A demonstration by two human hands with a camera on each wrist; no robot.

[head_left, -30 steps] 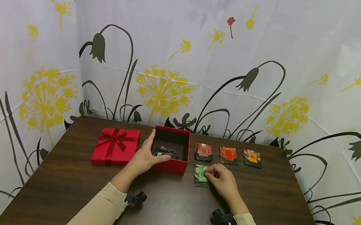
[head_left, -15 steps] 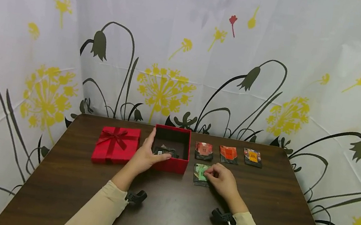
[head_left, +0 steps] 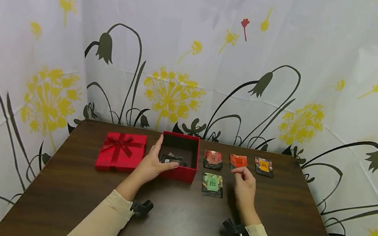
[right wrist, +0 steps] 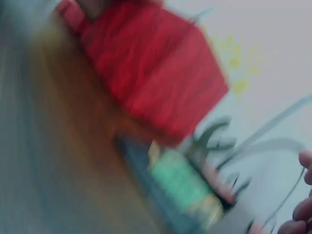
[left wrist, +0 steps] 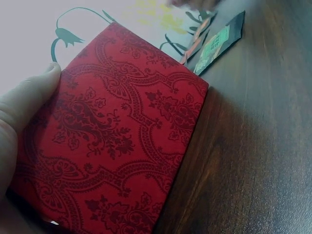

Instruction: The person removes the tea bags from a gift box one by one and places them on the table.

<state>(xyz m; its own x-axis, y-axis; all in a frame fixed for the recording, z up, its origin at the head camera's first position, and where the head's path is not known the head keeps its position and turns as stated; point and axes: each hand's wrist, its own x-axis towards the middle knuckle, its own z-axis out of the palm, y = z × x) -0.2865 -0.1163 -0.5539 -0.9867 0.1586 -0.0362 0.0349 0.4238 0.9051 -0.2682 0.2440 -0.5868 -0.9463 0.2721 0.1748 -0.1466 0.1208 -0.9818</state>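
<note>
A red gift box (head_left: pixel 177 173) without its lid stands near the table's back, a dark packet (head_left: pixel 173 159) inside. My left hand (head_left: pixel 150 168) holds its near left corner, thumb over the front rim and fingers along the left side. In the left wrist view the thumb lies against the patterned box wall (left wrist: pixel 112 122). My right hand (head_left: pixel 245 186) is above the table with fingers loosely bent, holding nothing visible. To its left lies a green-labelled packet (head_left: pixel 212 185). Just beyond the fingertips is an orange-labelled packet (head_left: pixel 238 162), its lower part partly hidden by the hand.
The red lid (head_left: pixel 121 152) with a ribbon bow lies left of the box. A red-labelled packet (head_left: pixel 213 160) and a yellow-labelled packet (head_left: pixel 264 167) flank the orange one in the back row. A patterned curtain (head_left: pixel 198 54) hangs behind the table (head_left: pixel 173 228).
My right hand has let go of the green-labelled packet and moved right and away from me, toward the orange-labelled one. My left hand stays on the box.
</note>
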